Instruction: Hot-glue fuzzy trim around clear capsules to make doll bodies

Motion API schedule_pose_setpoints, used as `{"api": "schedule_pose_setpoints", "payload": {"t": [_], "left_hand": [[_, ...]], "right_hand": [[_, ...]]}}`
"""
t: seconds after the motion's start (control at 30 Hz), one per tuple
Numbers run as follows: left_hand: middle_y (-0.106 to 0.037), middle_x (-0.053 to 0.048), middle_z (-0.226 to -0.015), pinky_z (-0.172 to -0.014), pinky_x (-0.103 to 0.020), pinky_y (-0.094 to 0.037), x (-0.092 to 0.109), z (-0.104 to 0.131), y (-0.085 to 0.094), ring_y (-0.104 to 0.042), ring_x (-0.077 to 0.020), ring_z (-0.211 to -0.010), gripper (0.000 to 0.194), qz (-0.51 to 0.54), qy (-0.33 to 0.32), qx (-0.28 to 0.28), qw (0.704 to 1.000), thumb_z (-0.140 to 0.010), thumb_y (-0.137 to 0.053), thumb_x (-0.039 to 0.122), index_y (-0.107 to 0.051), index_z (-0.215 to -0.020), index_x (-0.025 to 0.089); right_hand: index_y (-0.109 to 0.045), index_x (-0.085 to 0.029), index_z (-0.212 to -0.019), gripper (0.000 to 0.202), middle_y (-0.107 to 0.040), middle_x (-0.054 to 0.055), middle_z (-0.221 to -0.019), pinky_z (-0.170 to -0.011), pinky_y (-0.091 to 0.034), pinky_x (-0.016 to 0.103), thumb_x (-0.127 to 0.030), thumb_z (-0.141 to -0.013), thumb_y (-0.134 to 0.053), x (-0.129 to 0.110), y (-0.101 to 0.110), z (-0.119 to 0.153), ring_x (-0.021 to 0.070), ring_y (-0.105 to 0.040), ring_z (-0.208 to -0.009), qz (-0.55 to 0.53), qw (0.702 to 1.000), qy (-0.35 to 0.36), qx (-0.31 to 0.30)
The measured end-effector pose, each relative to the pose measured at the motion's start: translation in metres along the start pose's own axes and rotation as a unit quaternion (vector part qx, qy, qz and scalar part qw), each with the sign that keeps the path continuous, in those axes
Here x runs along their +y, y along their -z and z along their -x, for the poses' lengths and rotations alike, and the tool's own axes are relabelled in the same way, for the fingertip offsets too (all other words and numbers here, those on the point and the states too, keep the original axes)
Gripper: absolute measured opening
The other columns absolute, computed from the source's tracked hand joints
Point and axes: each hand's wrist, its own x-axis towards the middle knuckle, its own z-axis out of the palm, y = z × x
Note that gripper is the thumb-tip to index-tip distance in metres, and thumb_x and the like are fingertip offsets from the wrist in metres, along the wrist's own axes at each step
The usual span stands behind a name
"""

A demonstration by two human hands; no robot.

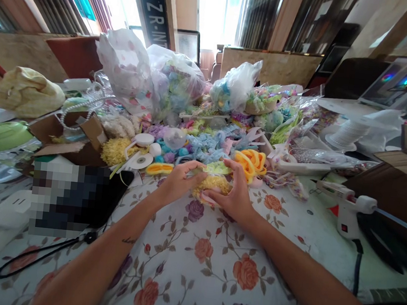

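Near the middle of the view, both hands meet at a small fluffy yellow piece [213,184] with a pink part at its lower side. My right hand [237,192] curls round its right side, with the thumb over the front. Bent inward, my left hand [184,179] has its fingertips at the upper left, by a pale green piece [218,168] at the top of the yellow one. The held piece is just above the floral tablecloth [186,261]. Orange fuzzy loops [249,164] lie right behind my right hand.
Colourful yarn pieces [204,140] and plastic bags [174,78] fill the table's back. A glue gun [349,209] stands at the right, near a white ribbon spool [347,133]. On the left are a dark phone [116,197], a black cord [42,252] and an open cardboard box [71,135].
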Motion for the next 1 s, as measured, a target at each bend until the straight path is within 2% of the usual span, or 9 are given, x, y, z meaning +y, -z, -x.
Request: {"api": "schedule_pose_setpoints", "payload": {"t": [0.1,0.23,0.3,0.37,0.47,0.53,0.67,0.8,1.0], "left_hand": [[-0.067,-0.007,-0.106,-0.062,-0.026,-0.050,0.003,-0.003,-0.003,-0.062,-0.0194,-0.081,0.043,-0.008,-0.014,0.008,1.000,-0.086,-0.053,0.057,-0.065,-0.104,0.020],[-0.063,-0.008,-0.111,-0.087,-0.031,-0.050,0.001,-0.004,-0.007,-0.059,-0.0230,-0.105,0.037,-0.023,-0.093,-0.018,0.995,-0.089,-0.052,0.053,-0.063,-0.103,0.020],[-0.059,-0.009,-0.119,-0.092,-0.032,-0.048,-0.002,-0.002,-0.008,-0.057,-0.0240,-0.111,0.039,-0.031,-0.112,-0.025,0.993,-0.086,-0.057,0.053,-0.061,-0.108,0.021],[-0.058,-0.009,-0.122,-0.089,-0.032,-0.049,-0.005,0.000,-0.007,-0.056,-0.0246,-0.112,0.043,-0.035,-0.099,-0.025,0.994,-0.083,-0.060,0.055,-0.060,-0.110,0.022],[-0.059,-0.009,-0.121,-0.085,-0.031,-0.050,-0.011,-0.001,-0.005,-0.058,-0.0248,-0.109,0.045,-0.025,-0.059,-0.010,0.998,-0.081,-0.061,0.057,-0.061,-0.109,0.022],[-0.060,-0.009,-0.118,-0.084,-0.030,-0.050,-0.018,-0.003,-0.004,-0.060,-0.0241,-0.104,0.046,-0.014,-0.041,0.006,0.999,-0.079,-0.064,0.057,-0.062,-0.107,0.021],[-0.059,-0.009,-0.119,-0.074,-0.028,-0.050,-0.029,-0.009,-0.004,-0.060,-0.0214,-0.095,0.046,0.010,-0.019,-0.008,1.000,-0.078,-0.065,0.055,-0.062,-0.109,0.022],[-0.059,-0.007,-0.116,-0.070,-0.026,-0.050,-0.030,-0.010,-0.003,-0.059,-0.0196,-0.091,0.046,0.038,-0.005,-0.018,0.999,-0.078,-0.066,0.054,-0.062,-0.111,0.023],[-0.059,-0.008,-0.117,-0.079,-0.029,-0.050,-0.023,-0.007,-0.001,-0.059,-0.0217,-0.099,0.047,0.067,0.017,-0.031,0.997,-0.077,-0.067,0.053,-0.061,-0.111,0.021]], "right_hand": [[-0.043,-0.024,-0.128,0.077,-0.052,0.012,-0.128,-0.100,-0.042,0.049,-0.045,-0.065,-0.082,0.003,-0.001,-0.001,0.0311,-0.050,-0.120,-0.030,0.999,-0.031,-0.033],[-0.054,-0.023,-0.114,0.058,-0.057,0.010,-0.111,-0.095,-0.045,0.046,-0.045,-0.067,-0.080,0.006,0.000,-0.004,0.0286,-0.056,-0.108,-0.013,1.000,-0.001,-0.022],[-0.057,-0.021,-0.112,0.056,-0.057,0.010,-0.106,-0.092,-0.046,0.045,-0.046,-0.067,-0.081,0.008,0.006,-0.007,0.0278,-0.056,-0.104,-0.004,0.999,0.010,-0.036],[-0.059,-0.020,-0.109,0.050,-0.057,0.010,-0.106,-0.091,-0.046,0.042,-0.045,-0.071,-0.078,0.010,0.016,-0.011,0.0264,-0.057,-0.102,-0.010,0.997,0.025,-0.075],[-0.062,-0.019,-0.099,0.023,-0.058,0.009,-0.106,-0.091,-0.045,0.038,-0.040,-0.089,-0.058,0.016,0.031,-0.018,0.0228,-0.057,-0.103,-0.045,0.991,0.024,-0.122],[-0.062,-0.019,-0.095,0.023,-0.060,0.009,-0.108,-0.090,-0.046,0.037,-0.036,-0.095,-0.047,0.022,0.036,-0.021,0.0216,-0.057,-0.104,-0.078,0.989,-0.002,-0.128],[-0.060,-0.018,-0.103,0.021,-0.064,0.008,-0.103,-0.082,-0.048,0.035,-0.030,-0.090,-0.049,0.036,0.031,-0.022,0.0208,-0.060,-0.095,-0.099,0.982,-0.061,-0.149],[-0.059,-0.017,-0.089,0.013,-0.059,0.005,-0.086,-0.074,-0.046,0.032,-0.023,-0.084,-0.048,0.038,0.023,-0.023,0.0181,-0.056,-0.081,-0.050,0.988,-0.034,-0.140],[-0.056,-0.018,-0.079,0.012,-0.056,0.002,-0.076,-0.067,-0.042,0.029,-0.025,-0.086,-0.049,0.031,0.033,-0.025,0.0158,-0.053,-0.071,-0.042,0.990,-0.050,-0.124]]}}
